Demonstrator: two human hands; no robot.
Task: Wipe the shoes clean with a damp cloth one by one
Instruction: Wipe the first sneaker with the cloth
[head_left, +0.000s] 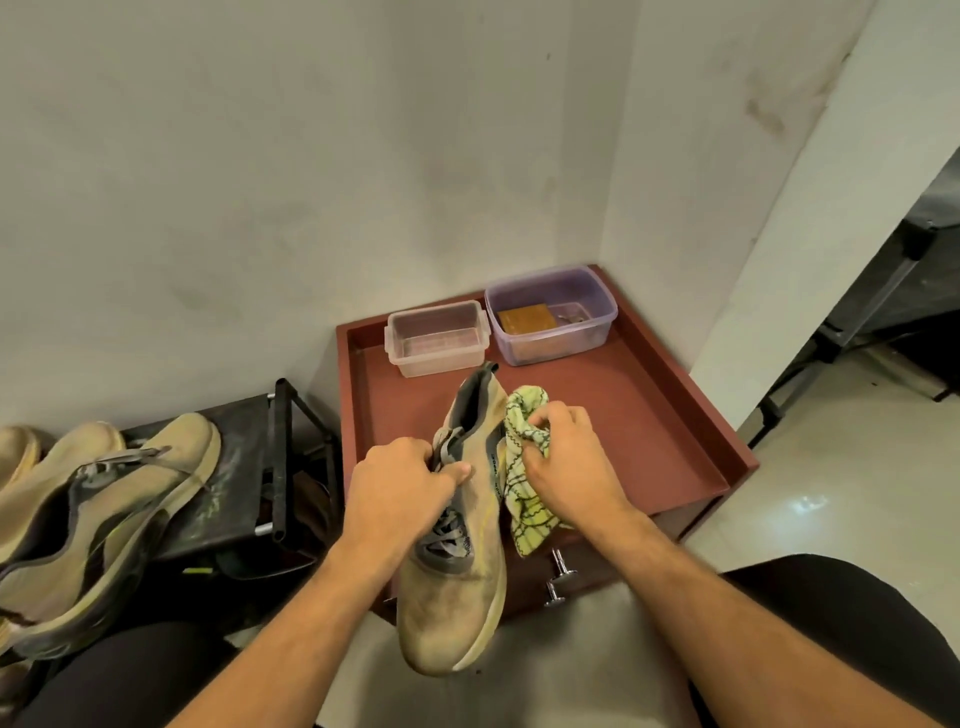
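The far-left shoe (15, 452) is cut off by the frame edge, and the purple container's (551, 314) contents look indistinct.

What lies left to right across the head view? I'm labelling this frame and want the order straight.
Worn shoes on the black rack → left hand → held shoe → green cloth → right hand → red cabinet's right rim.

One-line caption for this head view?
Left hand holds a dusty shoe; right hand presses a cloth against it.
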